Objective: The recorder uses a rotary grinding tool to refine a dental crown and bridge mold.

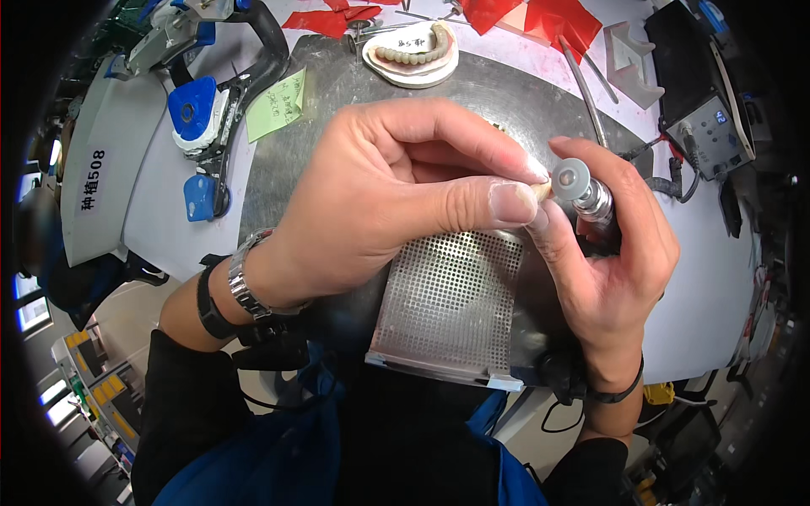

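Currently pinching a small pale piece [542, 191] between thumb and forefinger of the left hand [363, 198], tips pressed close together, above the dark metal plate [287, 181]. Gripping a silvery hand tool [597, 207] in the right hand [616, 249], with forefinger curled around the far side and thumb reaching across to the left fingertips. At the tool's end, a round grey wheel [571, 179], just beside the small pale piece; impossible to tell whether touching or barely apart.

Below both hands, a metal sheet full of small holes [447, 312], taped at the near corners. Around the left wrist, a silvery watch [245, 282] and a black band [207, 304]. Beyond the hands, near the far edge of the plate, a model of a row of teeth [412, 76] on a white base. Left of that, a yellow-green note [277, 107] with handwriting, then a black and blue frame [192, 108]. At the far side, crumpled red sheets [582, 29], with a thin metal rod [583, 93] nearby. Over to the right, a grey notched holder [631, 63] and a box with a lit display [713, 131].
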### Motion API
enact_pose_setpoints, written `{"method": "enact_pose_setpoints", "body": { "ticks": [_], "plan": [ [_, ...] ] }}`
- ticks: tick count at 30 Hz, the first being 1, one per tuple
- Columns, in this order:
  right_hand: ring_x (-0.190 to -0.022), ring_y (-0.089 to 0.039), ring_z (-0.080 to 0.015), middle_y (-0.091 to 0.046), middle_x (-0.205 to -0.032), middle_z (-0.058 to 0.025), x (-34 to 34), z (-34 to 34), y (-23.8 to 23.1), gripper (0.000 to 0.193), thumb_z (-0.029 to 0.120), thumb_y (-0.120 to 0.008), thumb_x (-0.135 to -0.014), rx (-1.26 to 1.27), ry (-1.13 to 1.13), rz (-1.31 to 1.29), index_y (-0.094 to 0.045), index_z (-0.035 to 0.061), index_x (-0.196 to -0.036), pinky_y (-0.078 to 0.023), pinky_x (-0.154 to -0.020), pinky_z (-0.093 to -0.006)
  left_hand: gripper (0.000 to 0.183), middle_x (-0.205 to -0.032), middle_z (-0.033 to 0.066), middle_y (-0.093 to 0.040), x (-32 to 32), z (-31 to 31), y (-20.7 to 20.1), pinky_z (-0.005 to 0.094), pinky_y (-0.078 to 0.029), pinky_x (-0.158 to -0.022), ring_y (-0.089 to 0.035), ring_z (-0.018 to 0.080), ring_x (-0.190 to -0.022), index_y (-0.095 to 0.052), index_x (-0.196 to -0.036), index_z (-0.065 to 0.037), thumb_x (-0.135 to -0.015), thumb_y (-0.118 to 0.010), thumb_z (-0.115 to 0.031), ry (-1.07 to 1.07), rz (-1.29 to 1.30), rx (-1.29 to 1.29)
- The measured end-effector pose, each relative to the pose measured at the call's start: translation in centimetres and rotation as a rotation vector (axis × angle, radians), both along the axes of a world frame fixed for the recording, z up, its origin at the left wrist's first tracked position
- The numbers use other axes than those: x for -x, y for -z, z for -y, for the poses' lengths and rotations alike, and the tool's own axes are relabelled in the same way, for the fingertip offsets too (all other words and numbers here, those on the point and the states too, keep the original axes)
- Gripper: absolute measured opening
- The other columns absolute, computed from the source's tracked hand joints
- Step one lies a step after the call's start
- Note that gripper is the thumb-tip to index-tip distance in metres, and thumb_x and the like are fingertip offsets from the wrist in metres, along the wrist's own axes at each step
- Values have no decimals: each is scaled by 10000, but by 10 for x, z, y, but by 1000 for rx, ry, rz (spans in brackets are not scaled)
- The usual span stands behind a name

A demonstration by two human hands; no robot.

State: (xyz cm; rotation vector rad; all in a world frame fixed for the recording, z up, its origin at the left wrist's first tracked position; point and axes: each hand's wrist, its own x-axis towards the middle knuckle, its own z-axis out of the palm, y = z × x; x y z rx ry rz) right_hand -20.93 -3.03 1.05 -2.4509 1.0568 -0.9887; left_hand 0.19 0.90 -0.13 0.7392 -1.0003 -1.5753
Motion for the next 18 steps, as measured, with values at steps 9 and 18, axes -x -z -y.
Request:
{"method": "enact_pose_setpoints", "body": {
  "ticks": [9, 18],
  "plan": [
    [-697, -577, -98, -686, -911, -70, 0, -2, 0, 330, 133, -778, -825, -24, -24, 6, -684, -8, -1107, -424, -592, -212, 212, -1084, 161, -702, 2, 1, 6, 317, -565, -924, -694, 192, -1023, -630, -1064, 13, -873, -712, 54, -7, -62, 75],
    [-683, -571, -93, -686, -896, -65, -2, 5, 4, 327, 127, -777, -821, 117, -114, 42, -690, -13, -1104, -417, -588, -206, 204, -1077, 154, -703, 1, 1, 1, 303, -562, -914, -693, 182, -1013, -627, -1060, 20, -878, -716, 36, 1, -57, 45]
  ]
}}
